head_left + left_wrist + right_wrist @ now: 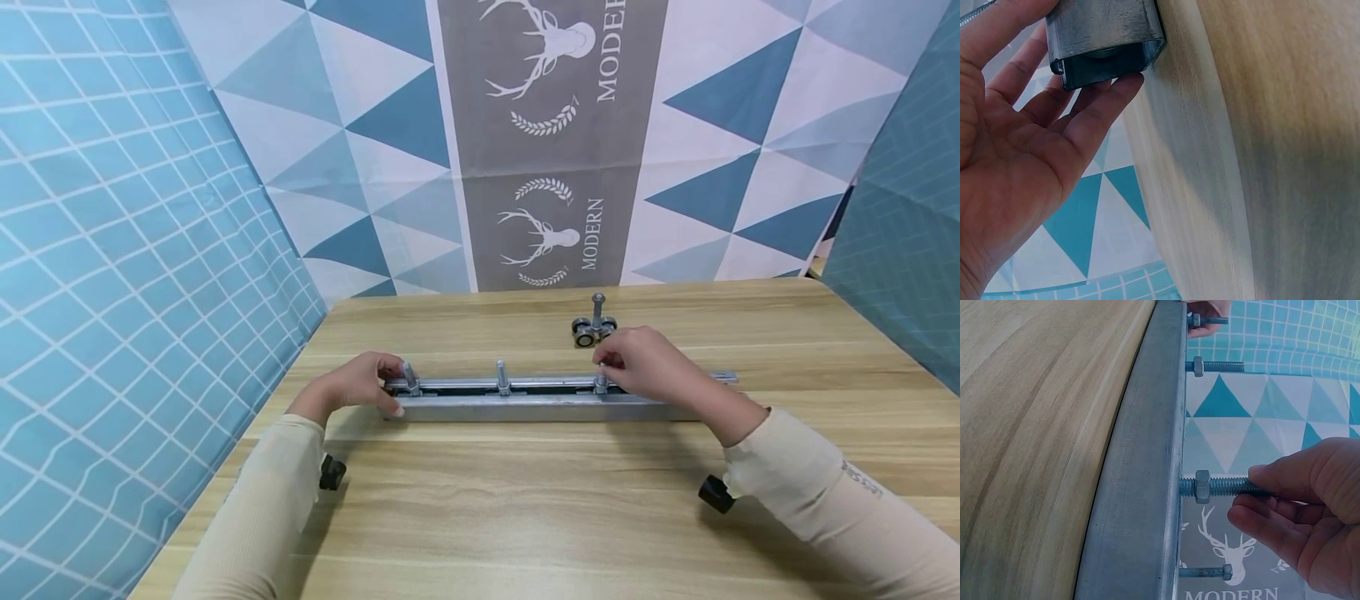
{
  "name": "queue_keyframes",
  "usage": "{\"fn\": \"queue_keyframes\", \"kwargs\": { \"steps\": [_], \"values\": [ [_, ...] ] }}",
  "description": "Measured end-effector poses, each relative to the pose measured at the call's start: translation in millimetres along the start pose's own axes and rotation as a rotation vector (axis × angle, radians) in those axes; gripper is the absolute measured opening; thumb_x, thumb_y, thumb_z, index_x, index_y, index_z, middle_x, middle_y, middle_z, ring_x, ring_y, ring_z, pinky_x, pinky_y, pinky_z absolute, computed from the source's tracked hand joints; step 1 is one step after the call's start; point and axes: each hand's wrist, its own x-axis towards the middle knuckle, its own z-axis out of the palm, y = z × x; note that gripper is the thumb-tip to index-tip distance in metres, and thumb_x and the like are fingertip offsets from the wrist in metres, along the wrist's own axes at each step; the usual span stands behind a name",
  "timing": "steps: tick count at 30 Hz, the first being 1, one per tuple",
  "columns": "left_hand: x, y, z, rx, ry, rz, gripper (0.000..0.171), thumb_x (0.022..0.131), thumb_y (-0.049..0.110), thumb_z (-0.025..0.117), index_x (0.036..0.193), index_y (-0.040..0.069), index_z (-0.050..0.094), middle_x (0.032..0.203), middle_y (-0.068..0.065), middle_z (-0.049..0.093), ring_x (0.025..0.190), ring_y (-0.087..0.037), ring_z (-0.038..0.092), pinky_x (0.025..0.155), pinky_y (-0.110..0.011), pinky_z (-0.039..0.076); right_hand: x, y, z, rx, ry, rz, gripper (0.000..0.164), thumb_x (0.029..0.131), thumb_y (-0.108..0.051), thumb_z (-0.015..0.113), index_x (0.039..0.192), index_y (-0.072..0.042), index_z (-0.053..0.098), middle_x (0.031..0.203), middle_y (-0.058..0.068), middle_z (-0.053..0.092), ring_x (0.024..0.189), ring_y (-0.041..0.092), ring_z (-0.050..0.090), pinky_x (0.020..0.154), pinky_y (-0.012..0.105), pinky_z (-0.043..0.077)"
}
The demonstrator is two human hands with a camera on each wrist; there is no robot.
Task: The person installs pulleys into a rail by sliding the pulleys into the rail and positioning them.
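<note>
A metal channel rail [517,408] lies across the wooden table, its slot facing up. Three threaded bolts with nuts stand up out of the slot: a left bolt [410,377], a middle bolt [502,377] and a right bolt [1225,486]. My left hand [365,385] holds the rail's left end, thumb on the front side and fingers behind; the open end of the channel [1107,56] shows in the left wrist view. Thumb and fingers of my right hand [1316,512] pinch the free end of the right bolt, above its nut [1202,486].
Behind the rail, near my right hand, stands a roller trolley [585,333] with small wheels and an upright bolt. The wooden table [480,517] runs back to a patterned cloth [555,150]. A blue gridded cloth [112,250] hangs along the left side.
</note>
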Motion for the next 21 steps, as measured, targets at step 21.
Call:
{"fn": "queue_keyframes", "kwargs": {
  "steps": [21],
  "values": [
    [-0.6, -1.5, -0.3, -0.007, 0.009, -0.002, 0.039, 0.066, 0.01, 0.09, 0.098, 0.01, 0.067, 0.098, -0.007, 0.063, 0.093, -0.027, 0.056, 0.081, -0.039, 0.047, -2.9, 5.6, -5.2, 0.062, -0.027, 0.067, 0.016, 0.084, -0.004, 0.073, 0.1, -0.001, 0.073, 0.08, -0.002, 0.067, 0.072, 0.01, 0.062, 0.064, 0.032, 0.053]
  ]
}}
